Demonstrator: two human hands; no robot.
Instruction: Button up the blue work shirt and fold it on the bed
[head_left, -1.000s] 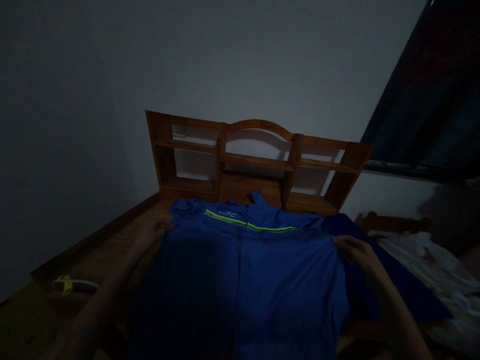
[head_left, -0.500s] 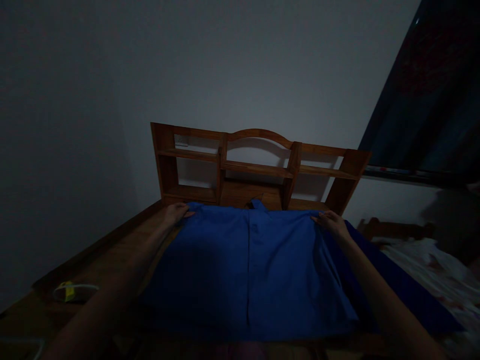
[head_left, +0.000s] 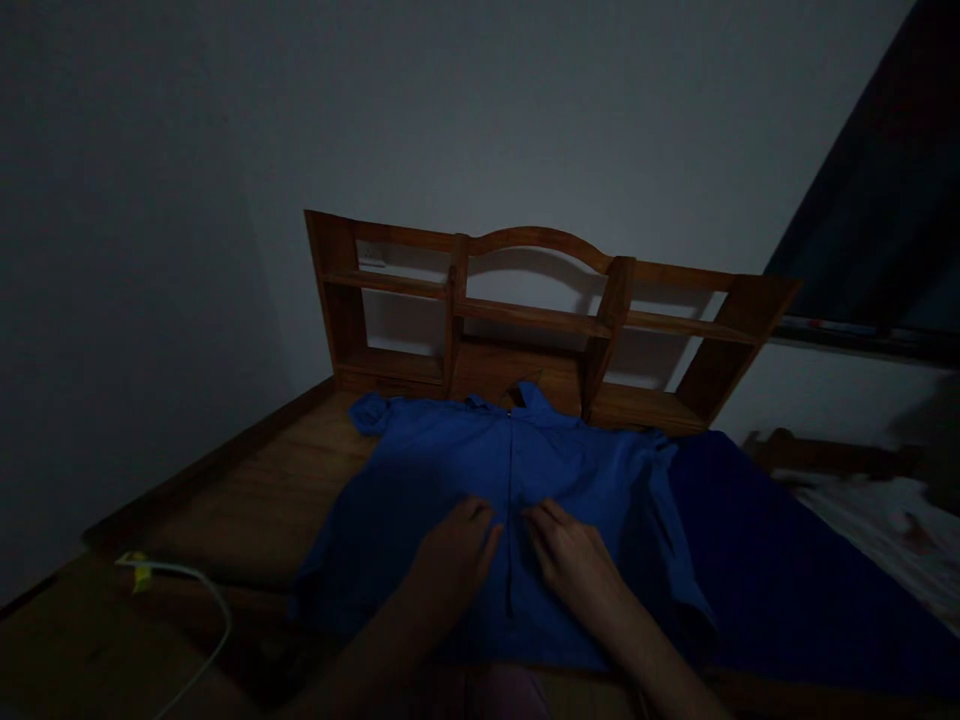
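A blue button-front shirt lies spread on a wooden bed board, its collar towards the headboard and its front placket running down the middle. My left hand is over the shirt just left of the placket, fingers loosely bent and thumb apart. Just right of the placket is my right hand, its fingers also bent and a little apart. No cloth shows pinched in either hand. Dim light hides whether the fingertips touch the fabric.
Behind the shirt stands a wooden headboard with open shelves. Dark blue cloth covers the right side. A white cable with a yellow tag is at the left front edge of the bare boards. Patterned bedding lies farther right.
Both hands have let go of the shirt's shoulders and come in towards its middle, nearer to me. The shirt now lies lower and flatter, with its left sleeve end in sight.
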